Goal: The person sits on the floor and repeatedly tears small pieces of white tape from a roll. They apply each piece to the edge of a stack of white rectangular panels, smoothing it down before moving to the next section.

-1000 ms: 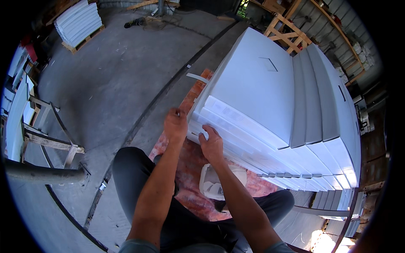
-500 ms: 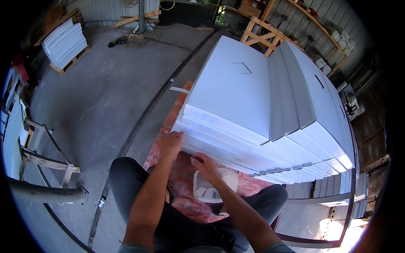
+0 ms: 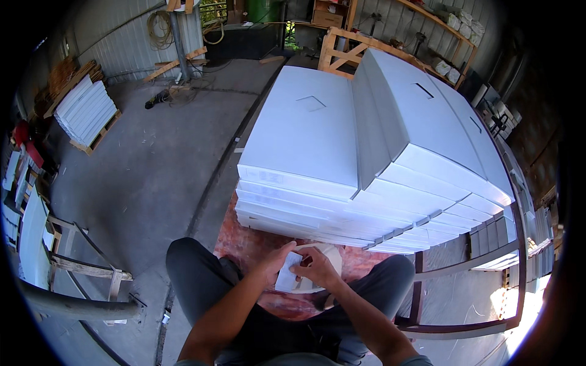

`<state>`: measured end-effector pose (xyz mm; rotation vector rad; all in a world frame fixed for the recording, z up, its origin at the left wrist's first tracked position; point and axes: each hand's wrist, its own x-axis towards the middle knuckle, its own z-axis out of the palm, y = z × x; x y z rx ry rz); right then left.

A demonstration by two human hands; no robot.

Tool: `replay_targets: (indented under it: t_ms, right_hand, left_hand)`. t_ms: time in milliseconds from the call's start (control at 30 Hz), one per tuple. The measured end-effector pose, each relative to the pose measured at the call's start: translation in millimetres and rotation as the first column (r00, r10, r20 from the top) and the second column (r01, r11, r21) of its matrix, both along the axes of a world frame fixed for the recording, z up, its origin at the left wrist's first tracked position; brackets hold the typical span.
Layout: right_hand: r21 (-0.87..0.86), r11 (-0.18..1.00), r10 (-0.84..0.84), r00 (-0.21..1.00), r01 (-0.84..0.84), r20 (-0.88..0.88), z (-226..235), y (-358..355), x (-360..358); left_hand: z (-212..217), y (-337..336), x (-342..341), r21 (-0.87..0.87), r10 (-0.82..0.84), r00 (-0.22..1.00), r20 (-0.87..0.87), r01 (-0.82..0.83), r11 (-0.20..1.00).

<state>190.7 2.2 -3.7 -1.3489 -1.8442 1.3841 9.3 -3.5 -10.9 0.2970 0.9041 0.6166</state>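
Sitting, I pinched a small white sheet [image 3: 287,272] between my left hand [image 3: 273,263] and right hand [image 3: 316,269], both closed on it, white panels [image 3: 342,177] stacked at twelve o'clock.

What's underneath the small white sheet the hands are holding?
Under the small white sheet you can see a round white container on a reddish mat, between the person's knees. The sheet and both hands cover most of the container, so its contents stay hidden.
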Motion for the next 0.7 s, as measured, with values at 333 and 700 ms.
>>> replay_targets:
  t_ms: [333,700]
  right_hand:
    - [-0.299,0.954,-0.069,0.963,-0.012,-0.259,12,7,10]
    - [-0.407,0.912,-0.101,0.938,-0.045,-0.331,11,23,19]
  left_hand:
    - [-3,0,10,-0.05,0.025,0.985,0.172,-0.017,0.999]
    - [-2,3,11,0.067,-0.002,0.986,0.169,-0.01,0.998]
